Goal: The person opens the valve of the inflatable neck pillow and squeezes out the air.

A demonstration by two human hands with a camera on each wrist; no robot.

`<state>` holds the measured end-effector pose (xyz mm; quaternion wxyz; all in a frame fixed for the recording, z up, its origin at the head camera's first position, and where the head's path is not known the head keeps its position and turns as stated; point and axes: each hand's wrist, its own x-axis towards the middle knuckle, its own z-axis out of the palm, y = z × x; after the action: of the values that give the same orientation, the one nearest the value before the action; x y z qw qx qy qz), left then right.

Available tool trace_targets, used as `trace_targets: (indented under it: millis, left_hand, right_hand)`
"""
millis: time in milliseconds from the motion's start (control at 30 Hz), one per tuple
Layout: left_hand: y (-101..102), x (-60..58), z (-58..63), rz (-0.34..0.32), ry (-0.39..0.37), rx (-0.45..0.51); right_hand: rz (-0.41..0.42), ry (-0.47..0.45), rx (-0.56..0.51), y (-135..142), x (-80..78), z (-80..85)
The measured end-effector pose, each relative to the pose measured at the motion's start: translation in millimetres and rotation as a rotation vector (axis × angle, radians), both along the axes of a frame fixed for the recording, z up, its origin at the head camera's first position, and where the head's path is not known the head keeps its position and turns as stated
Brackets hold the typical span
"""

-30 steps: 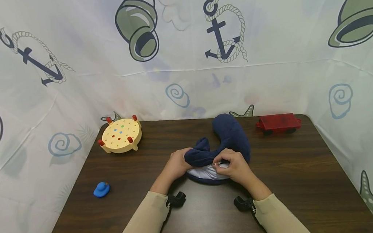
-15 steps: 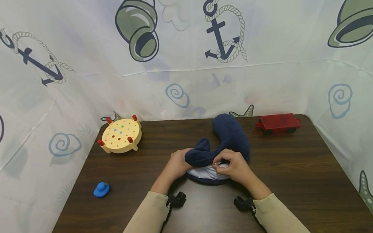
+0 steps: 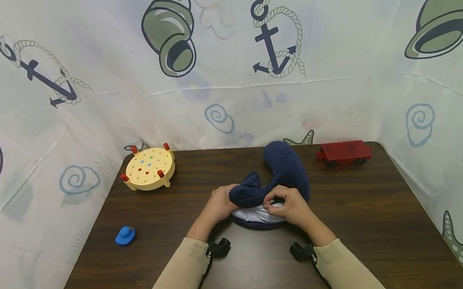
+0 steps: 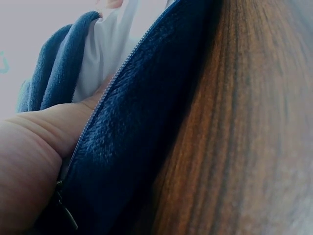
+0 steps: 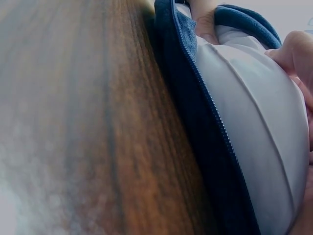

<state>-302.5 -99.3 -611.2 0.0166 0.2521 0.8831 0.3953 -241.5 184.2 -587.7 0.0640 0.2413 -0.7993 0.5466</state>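
Note:
A navy plush neck pillow (image 3: pixel 288 169) lies curved on the table, its zipped cover gaping along the near side. White inner fabric (image 3: pixel 253 214) shows through the gap. My left hand (image 3: pixel 221 203) grips the pillow's left end, and in the left wrist view its thumb (image 4: pixel 46 125) reaches in past the zipper teeth (image 4: pixel 117 76). A zipper pull (image 4: pixel 67 213) hangs below that thumb. With thumb and fingertips, my right hand (image 3: pixel 291 207) pinches the white inner fabric near the middle of the opening. The right hand's other fingers are partly hidden in the right wrist view.
On the dark wooden table (image 3: pixel 384 223), a round yellow toy with red-tipped pegs (image 3: pixel 149 169) sits back left. A blue rubber duck (image 3: pixel 125 235) is at the left, a red toy wagon (image 3: pixel 345 153) at the back right. A printed curtain (image 3: pixel 229 63) encloses the table's back and sides.

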Motion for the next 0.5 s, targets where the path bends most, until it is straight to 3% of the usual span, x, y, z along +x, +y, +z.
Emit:
trace_targets:
  millis: [67, 233, 367, 467, 500]
  left_hand:
    - [-0.3, -0.6, -2.2, 0.001, 0.002, -0.014]
    - [2.9, 5.9, 10.3, 0.023, -0.045, -0.020]
    - [2.7, -0.8, -0.9, 0.035, -0.041, -0.032]
    - [0.4, -10.5, -19.7, 0.026, -0.005, -0.027]
    - [0.5, -10.8, -20.3, 0.020, 0.006, -0.028]
  right_hand:
    - [0.000, 0.001, 0.000, -0.2, -0.4, -1.3]
    - [-0.002, -0.010, 0.012, -0.7, -0.8, -1.6]
    - [-0.002, -0.017, 0.012, -0.9, -0.9, -1.3]
    - [-0.003, -0.014, 0.003, -1.4, -0.4, -1.3]
    - [-0.004, -0.012, 0.000, -1.7, -0.3, -1.2]
